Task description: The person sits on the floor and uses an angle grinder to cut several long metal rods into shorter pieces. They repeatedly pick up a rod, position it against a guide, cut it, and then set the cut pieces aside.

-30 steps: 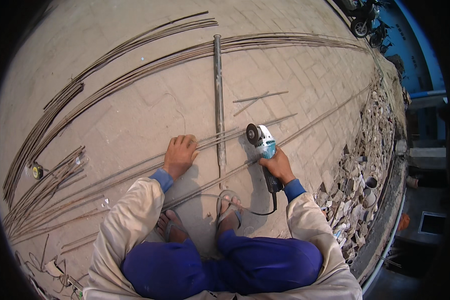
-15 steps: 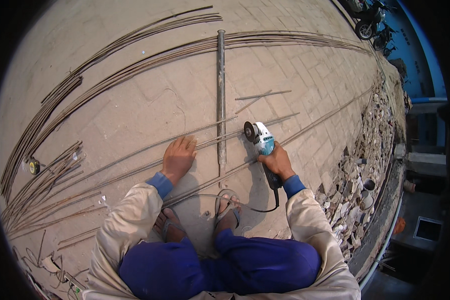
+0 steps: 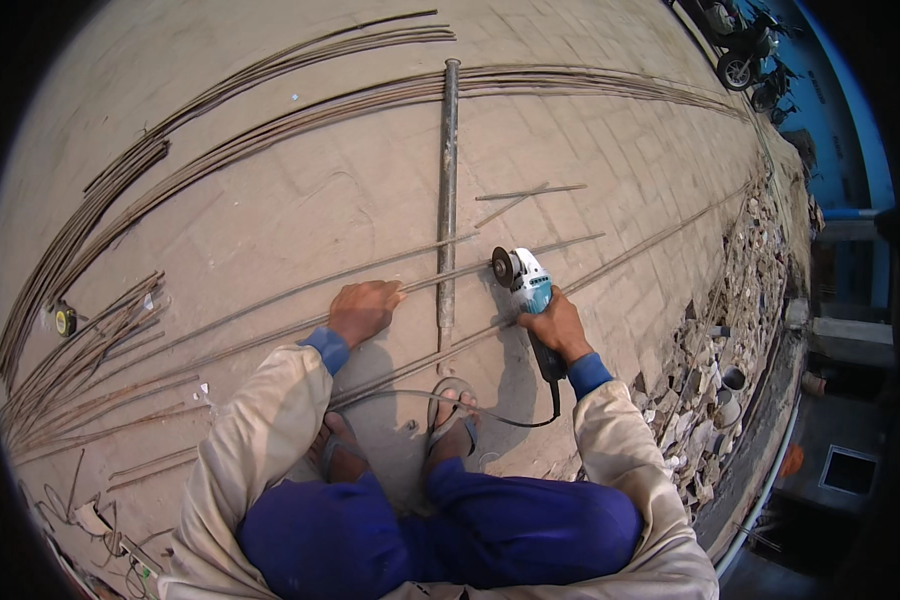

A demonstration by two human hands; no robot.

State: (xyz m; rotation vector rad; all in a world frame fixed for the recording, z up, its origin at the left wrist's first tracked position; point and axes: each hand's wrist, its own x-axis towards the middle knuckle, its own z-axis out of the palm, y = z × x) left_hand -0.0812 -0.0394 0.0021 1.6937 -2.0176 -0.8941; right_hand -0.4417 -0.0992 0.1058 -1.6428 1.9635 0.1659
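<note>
My left hand (image 3: 362,312), at the middle left, has its fingers closed on a thin ribbed steel bar (image 3: 475,268) lying over an upright-in-view metal pipe (image 3: 449,170) on the paving. My right hand (image 3: 558,325) grips a white, teal and black angle grinder (image 3: 532,292); its dark disc (image 3: 503,266) is beside that bar, right of the pipe, and I cannot tell if they touch. The grinder's cord loops down past my sandalled feet (image 3: 448,415). More loose bars run parallel near my hands, and two short bars (image 3: 530,190) lie above the grinder.
Long bundles of bars (image 3: 240,135) curve across the far and left paving. A yellow tape measure (image 3: 65,319) lies at left. Broken rubble (image 3: 720,400) lines the right side, beside a ledge and pale pipe (image 3: 760,520). Parked motorbikes (image 3: 745,55) stand by a blue wall (image 3: 840,150) at top right.
My left hand has shifted slightly rightward and its fingers have curled onto the bar. The right hand with the grinder has stayed nearly in place. The view has shifted slightly.
</note>
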